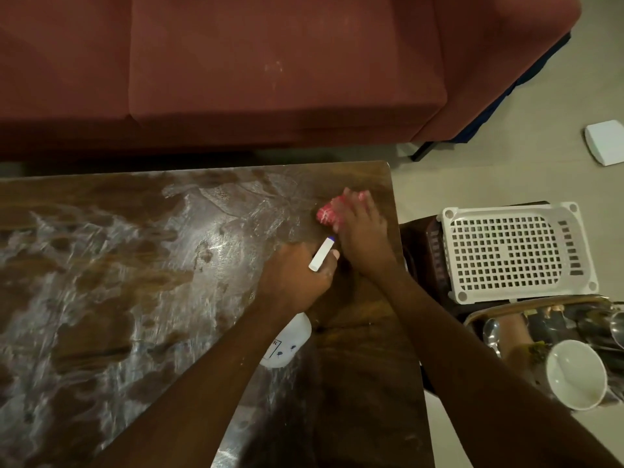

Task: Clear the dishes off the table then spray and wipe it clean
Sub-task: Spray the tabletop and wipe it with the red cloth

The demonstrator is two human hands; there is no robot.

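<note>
Right hand (361, 228) fingers near-flat, pressing soft soggy cloth (327, 214) at table's (101, 265) far right corner; left hand (297, 278) curled round light, likely slick bottle (287, 342), neck's the best hold.

Sofa (270, 79) is set behind the table (135, 265), along its far edge. Cloth (327, 214) is pressed on the table near the far right corner, under the right hand (363, 231). Spray bottle (287, 342) is held over the table by the left hand (297, 278), just left of the right hand. Basket (506, 251) is placed right of the table. Tray (506, 307) is set in front of the basket, with bowl (574, 373) and spoon (491, 332) in it.
</note>
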